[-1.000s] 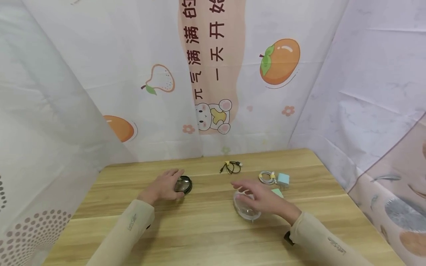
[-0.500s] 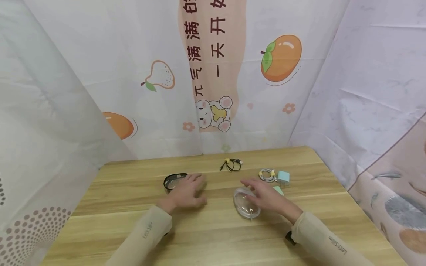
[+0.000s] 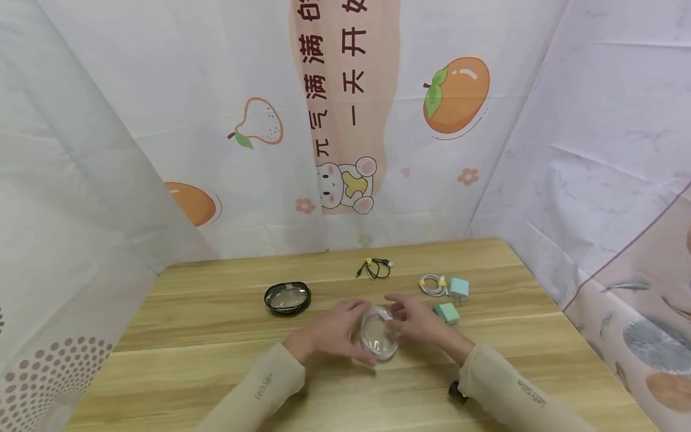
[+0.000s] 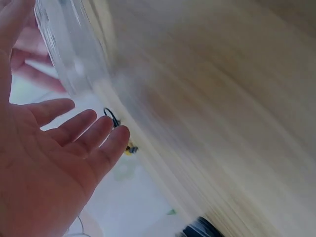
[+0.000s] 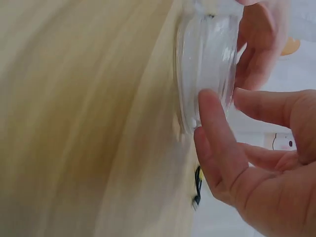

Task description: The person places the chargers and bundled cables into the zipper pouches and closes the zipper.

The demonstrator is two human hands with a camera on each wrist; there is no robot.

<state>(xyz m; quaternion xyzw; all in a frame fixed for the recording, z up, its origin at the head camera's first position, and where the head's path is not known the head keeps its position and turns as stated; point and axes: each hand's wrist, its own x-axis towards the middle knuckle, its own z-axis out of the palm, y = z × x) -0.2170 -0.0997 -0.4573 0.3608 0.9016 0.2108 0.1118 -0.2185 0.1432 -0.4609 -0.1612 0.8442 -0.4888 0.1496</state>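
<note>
A clear, oval zip case [image 3: 375, 336] sits between my two hands near the middle of the wooden table. My right hand [image 3: 421, 322] pinches its right edge; the right wrist view shows fingers on both sides of the see-through wall [image 5: 217, 54]. Around the left side of the case is my left hand [image 3: 336, 333], its fingers spread and only slightly bent. The left wrist view has that palm [image 4: 47, 168] facing the case with a gap between. Farther left lies a black-rimmed, see-through oval case [image 3: 288, 298], touched by neither hand.
Toward the back lies a coiled black USB cable [image 3: 374, 268] with a yellow tie. Right of it are a coiled grey cable [image 3: 433, 285], a light-blue charger plug [image 3: 459, 288] and a green block-shaped item [image 3: 447, 313]. A printed curtain [image 3: 259, 180] hangs behind the table.
My left hand has left the black-rimmed case and moved right, to beside the clear case. The clear case has shifted left with my right hand, uncovering more of the green item.
</note>
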